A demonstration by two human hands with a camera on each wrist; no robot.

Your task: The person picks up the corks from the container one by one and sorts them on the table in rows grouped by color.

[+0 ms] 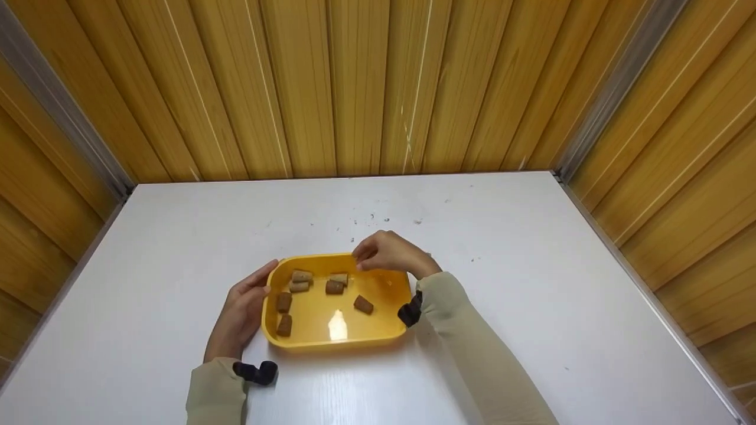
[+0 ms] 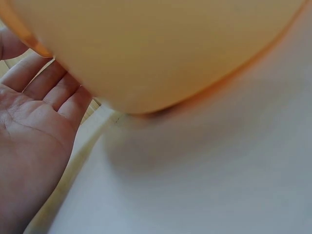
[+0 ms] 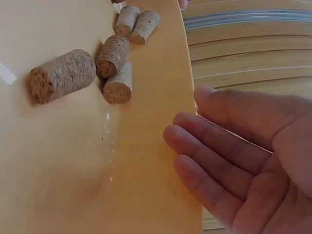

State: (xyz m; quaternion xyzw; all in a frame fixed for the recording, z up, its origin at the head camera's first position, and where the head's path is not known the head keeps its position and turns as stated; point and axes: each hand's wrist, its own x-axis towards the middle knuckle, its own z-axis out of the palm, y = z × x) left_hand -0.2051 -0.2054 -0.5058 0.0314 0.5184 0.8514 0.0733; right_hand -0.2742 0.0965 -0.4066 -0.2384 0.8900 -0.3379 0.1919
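A yellow plastic tray with rounded corners is in front of me, a shadow under its near side. My left hand grips its left end, with the thumb at the rim and fingers along the outer wall. At the far rim, right of middle, my right hand pinches the edge, its fingers on both sides. Several cork stoppers lie inside. Among them are a dark cork by itself on the right, another dark cork against a lighter one, and a pale cork near the far left corner.
Under the tray is a white table with small dark specks and marks. Wood-patterned panels rise behind it and at both sides. A black wrist camera overlaps the tray's right end.
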